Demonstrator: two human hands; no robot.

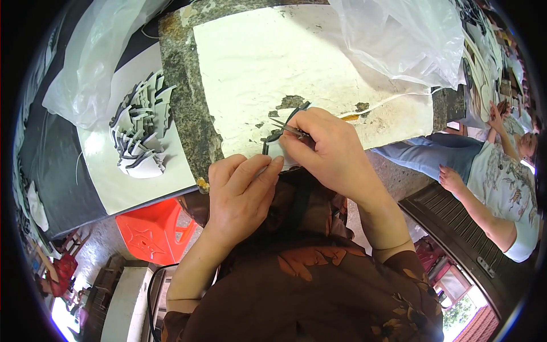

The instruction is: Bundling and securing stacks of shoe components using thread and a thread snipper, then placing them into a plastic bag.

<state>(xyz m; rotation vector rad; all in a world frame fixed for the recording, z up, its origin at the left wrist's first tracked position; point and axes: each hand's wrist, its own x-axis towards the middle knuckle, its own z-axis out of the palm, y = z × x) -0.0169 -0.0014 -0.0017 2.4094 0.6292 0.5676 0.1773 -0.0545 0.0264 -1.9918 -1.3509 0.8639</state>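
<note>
At the near edge of the white sheet, my left hand [242, 191] pinches a small pale piece with a dark edging [275, 149] between thumb and fingers. My right hand [330, 148] is closed around a slim pointed metal tool [293, 131]; its tip points left, over the dark edging. Whether it is tweezers or small scissors I cannot make out. Part of the dark strip sticks up beyond my right fingers. Both hands are close together, and my fingers hide much of the piece.
Left of the stone slab [205, 122], a pile of pale, dark-edged pieces [139, 131] lies on a white board [102, 176]. Clear plastic bags [91, 62] drape at far left and far right. A white cord [393, 98] crosses the sheet. A red stool [148, 233] stands below; another person [490, 182] is at right.
</note>
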